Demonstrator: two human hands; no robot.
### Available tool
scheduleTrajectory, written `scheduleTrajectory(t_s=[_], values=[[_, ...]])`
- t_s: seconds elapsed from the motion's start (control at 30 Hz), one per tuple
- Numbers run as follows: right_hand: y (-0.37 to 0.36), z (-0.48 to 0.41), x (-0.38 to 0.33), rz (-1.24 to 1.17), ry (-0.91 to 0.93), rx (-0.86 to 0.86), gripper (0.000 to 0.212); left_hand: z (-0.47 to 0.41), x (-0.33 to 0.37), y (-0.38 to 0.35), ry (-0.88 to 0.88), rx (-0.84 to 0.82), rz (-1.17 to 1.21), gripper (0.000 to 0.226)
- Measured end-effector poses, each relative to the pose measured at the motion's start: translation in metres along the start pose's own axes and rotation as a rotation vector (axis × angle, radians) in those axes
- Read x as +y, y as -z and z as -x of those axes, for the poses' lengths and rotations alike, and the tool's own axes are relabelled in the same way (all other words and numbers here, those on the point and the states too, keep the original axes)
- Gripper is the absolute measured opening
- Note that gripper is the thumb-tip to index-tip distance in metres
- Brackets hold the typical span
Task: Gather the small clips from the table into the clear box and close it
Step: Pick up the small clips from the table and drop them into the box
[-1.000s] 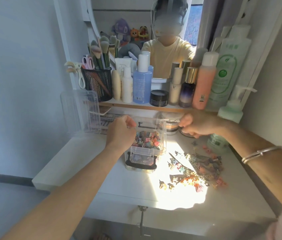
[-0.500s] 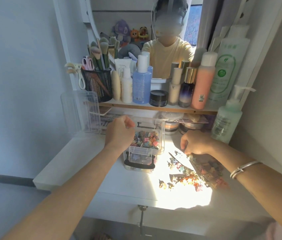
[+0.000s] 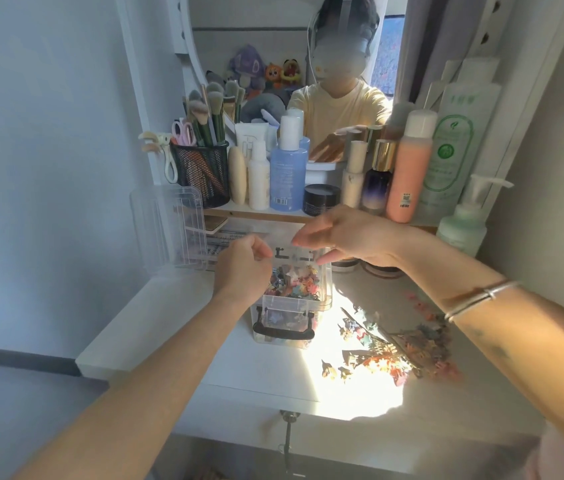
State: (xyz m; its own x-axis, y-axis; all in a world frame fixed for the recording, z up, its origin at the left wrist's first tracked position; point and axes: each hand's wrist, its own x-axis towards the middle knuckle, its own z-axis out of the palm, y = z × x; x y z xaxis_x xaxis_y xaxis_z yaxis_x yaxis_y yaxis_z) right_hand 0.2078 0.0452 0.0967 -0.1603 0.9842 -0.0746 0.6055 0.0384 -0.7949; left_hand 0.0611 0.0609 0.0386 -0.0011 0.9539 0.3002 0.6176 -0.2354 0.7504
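Clips (image 3: 291,287) heaped in clear box (image 3: 323,296) at mid-worktop (image 3: 239,375), more loose clips (image 3: 408,355) strewn just to its right, partly in a patch of sun. Left grip (image 3: 242,268) curled against the box's left rim, steadying it by the look of things; right grip (image 3: 346,237) poised over the opening, fingers loosely spread, thumb angled down, judged to be dropping a batch. Best done with the release low and centred over the opening, the box held firm against tipping, then the rest of the pile swept toward the box in handfuls rather than picked up singly. Worth levelling the heap inside, too, for a lid able to shut flat. Impossible to tell, through motion blur, of any clip left between the right fingertips. Left fingertips hidden behind the knuckles, so pinching or merely pressing unclear. Lid not plainly made out: possibly the clear panel (image 3: 294,252) with black marks behind the opening. Lower front of box partly masked by black handle (image 3: 284,332); sun glare bleaching the nearer clips; right forearm (image 3: 481,306) cutting across the far edge of the pile.
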Motion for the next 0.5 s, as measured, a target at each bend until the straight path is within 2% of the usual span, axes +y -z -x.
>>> scheduleTrajectory(t_s=[0.1,0.17,0.23,0.3,0.4,0.5], values=[[0.019,0.006,0.011,0.085,-0.047,0.085,0.029,0.001,-0.001,0.003,0.008,-0.007,0.008,0.015],[0.027,0.014,0.029,0.29,-0.154,0.078,0.029,0.001,-0.001,0.003,0.005,-0.008,0.002,0.014],[0.026,0.024,0.051,0.539,-0.279,-0.084,0.038,0.001,-0.002,0.004,-0.001,-0.004,-0.001,0.014],[0.021,0.031,0.069,0.636,-0.354,-0.238,0.055,0.001,-0.003,0.004,-0.005,-0.002,0.002,0.015],[0.01,0.032,0.077,0.746,-0.274,-0.259,0.07,0.002,-0.002,0.004,-0.002,-0.005,0.005,0.015],[-0.004,0.025,0.081,0.685,-0.222,-0.257,0.07,0.002,-0.002,0.004,0.003,-0.004,0.011,0.015]])
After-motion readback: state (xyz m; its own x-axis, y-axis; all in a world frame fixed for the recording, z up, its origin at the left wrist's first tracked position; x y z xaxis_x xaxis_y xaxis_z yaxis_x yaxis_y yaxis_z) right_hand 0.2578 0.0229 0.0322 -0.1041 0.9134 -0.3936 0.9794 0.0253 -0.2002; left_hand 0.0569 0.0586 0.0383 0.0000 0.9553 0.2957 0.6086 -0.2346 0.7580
